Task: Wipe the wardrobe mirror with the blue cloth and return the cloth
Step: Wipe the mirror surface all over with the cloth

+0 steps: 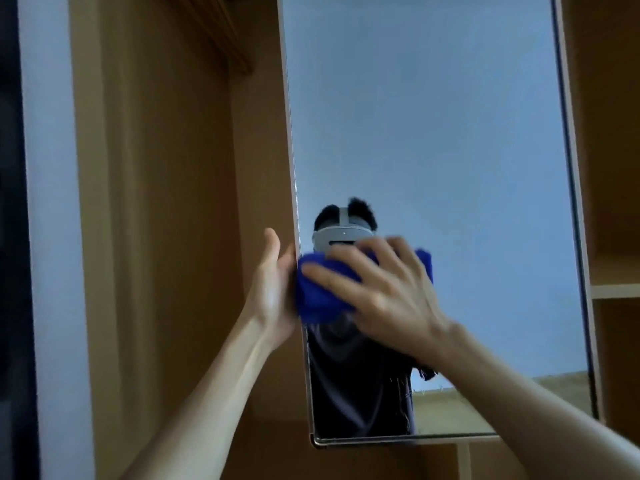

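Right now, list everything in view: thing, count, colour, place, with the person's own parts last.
mirror: one, silver-edged, reflecting a pale blue-grey surface and the person, centre to right, hung in the wardrobe.
blue cloth: one, deep blue, bunched against the mirror's lower left part, at its left edge.
wardrobe panels: light brown wood, left of and behind the mirror.
shelf: one, pale-edged, far right, beside the mirror.
wall strip: pale blue-grey, far left.
left hand: one, bare, grip around the mirror's left edge, touching the cloth.
right hand: one, bare, fingers spread, pressing the cloth flat on the glass.
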